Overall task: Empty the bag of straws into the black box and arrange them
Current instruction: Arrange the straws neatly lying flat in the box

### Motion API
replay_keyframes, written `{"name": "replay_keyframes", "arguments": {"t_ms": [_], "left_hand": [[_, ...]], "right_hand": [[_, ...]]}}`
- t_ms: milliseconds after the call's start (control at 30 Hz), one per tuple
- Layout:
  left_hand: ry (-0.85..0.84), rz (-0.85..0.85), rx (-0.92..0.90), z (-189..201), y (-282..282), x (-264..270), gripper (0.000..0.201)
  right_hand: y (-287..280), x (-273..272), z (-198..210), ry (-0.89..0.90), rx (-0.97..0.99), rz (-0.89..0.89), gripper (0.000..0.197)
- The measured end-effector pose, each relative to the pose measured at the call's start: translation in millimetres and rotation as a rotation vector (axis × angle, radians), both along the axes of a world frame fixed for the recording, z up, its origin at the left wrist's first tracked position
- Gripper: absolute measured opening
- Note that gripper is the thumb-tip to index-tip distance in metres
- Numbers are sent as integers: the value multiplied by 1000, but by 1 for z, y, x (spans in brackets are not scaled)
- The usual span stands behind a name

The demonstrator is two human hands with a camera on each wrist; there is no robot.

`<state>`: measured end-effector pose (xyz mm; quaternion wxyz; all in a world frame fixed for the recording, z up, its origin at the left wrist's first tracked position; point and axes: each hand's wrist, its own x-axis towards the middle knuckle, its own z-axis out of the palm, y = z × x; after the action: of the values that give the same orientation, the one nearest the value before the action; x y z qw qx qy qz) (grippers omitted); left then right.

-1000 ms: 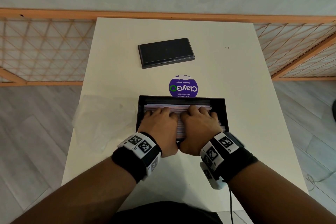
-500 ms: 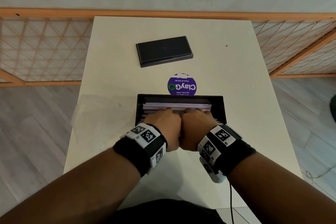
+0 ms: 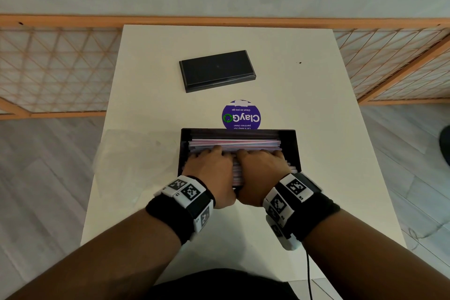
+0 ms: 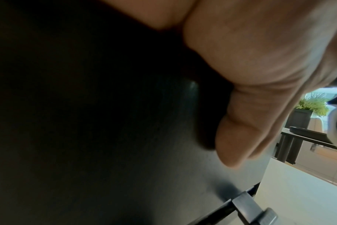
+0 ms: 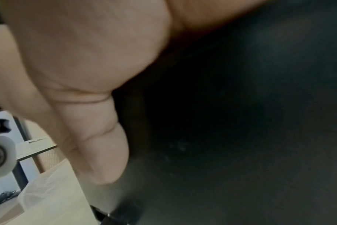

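The black box (image 3: 291,146) sits open at the table's near middle, filled with pink and white straws (image 3: 233,143) lying left to right. My left hand (image 3: 209,163) and right hand (image 3: 263,163) are side by side inside it, fingers spread flat on the straws' near part. In the left wrist view my left thumb (image 4: 240,137) lies straight against the box's dark outer front wall (image 4: 106,121). The right wrist view shows my right thumb (image 5: 102,152) against the same front wall (image 5: 240,121). The fingers hide the straws under them.
The box's black lid (image 3: 216,70) lies flat farther back on the white table (image 3: 316,104). A round purple sticker (image 3: 241,115) is just behind the box. The clear bag (image 3: 131,153) lies flat left of the box. An orange lattice fence (image 3: 48,68) runs behind.
My fingers drew back toward the box's near wall and curled half a second ago; now they stretch forward again over the straws. The box, lid and bag stay put.
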<state>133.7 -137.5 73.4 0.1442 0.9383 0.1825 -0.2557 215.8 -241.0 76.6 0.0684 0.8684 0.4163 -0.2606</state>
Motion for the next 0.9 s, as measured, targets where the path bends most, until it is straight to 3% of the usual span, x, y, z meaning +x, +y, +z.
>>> {"name": "replay_keyframes", "arguments": {"t_ms": [133,367,900], "left_hand": [[-43,1,16,-4,-1,-2,81],[-61,-5,19,-5,0,-5,74],[-56,6,14,-7,1,-6,74]], "right_hand": [[-1,-2,-1,-44,32,3,83],[-1,-2,-5,-50,49,13,88],[-2,-2,-2,-34,12,10,63]]}}
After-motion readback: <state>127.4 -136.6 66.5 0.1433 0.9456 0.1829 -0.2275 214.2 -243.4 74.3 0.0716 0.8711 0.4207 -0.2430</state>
